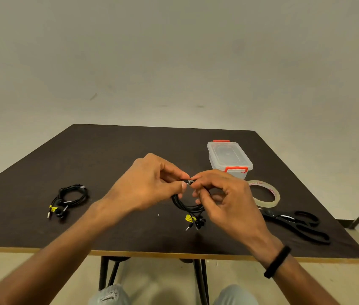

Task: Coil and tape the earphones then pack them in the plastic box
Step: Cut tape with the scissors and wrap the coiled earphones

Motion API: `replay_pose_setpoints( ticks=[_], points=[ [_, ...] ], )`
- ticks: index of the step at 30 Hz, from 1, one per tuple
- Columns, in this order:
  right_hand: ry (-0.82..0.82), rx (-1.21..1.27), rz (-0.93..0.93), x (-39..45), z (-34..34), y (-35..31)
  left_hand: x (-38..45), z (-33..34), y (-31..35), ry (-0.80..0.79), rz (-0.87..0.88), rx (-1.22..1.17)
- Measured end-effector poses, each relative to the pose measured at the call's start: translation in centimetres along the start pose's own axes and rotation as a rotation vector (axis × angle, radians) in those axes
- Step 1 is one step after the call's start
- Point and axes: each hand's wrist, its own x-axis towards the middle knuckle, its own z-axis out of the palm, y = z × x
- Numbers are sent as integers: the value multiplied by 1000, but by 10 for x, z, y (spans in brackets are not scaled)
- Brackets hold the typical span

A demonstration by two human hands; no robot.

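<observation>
A coil of black earphones (188, 208) hangs between both hands above the table's middle, its plug, earbuds and yellow tag dangling below. My left hand (149, 183) pinches the top of the coil from the left. My right hand (222, 194) pinches the same spot from the right, where a shiny bit of tape shows. A second coiled pair of black earphones (70, 198) lies on the table at the left. The clear plastic box (229, 158) with orange latches stands lidded behind my right hand. A roll of clear tape (266, 193) lies just right of that hand.
Black scissors (297, 223) lie at the right near the table's front edge. The dark table (108, 150) has a light front edge and black legs below. My knees show under it. A pale wall rises behind.
</observation>
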Motion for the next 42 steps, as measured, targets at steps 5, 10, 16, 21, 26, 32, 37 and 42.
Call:
replay_pose_setpoints(
  ticks=[5,10,16,21,26,32,37,42],
  points=[
    [-26,106,90,-1,2,-1,-4,7,1,110,59,75],
    [-58,281,225,-1,-1,-4,-5,9,6,144,85,116],
    [-11,413,299,6,-5,-9,-5,10,10,130,124,116],
    [-46,293,291,8,-6,-14,-5,12,11,142,139,162],
    [-26,-278,12,8,-2,-23,-5,14,11,149,122,215],
    [-28,-637,-207,1,2,-29,-5,12,11,71,45,132],
    [17,-727,-160,5,4,-34,-6,12,8,57,52,135],
    [86,-716,-100,10,4,-35,-7,6,2,47,102,92]
  ],
)
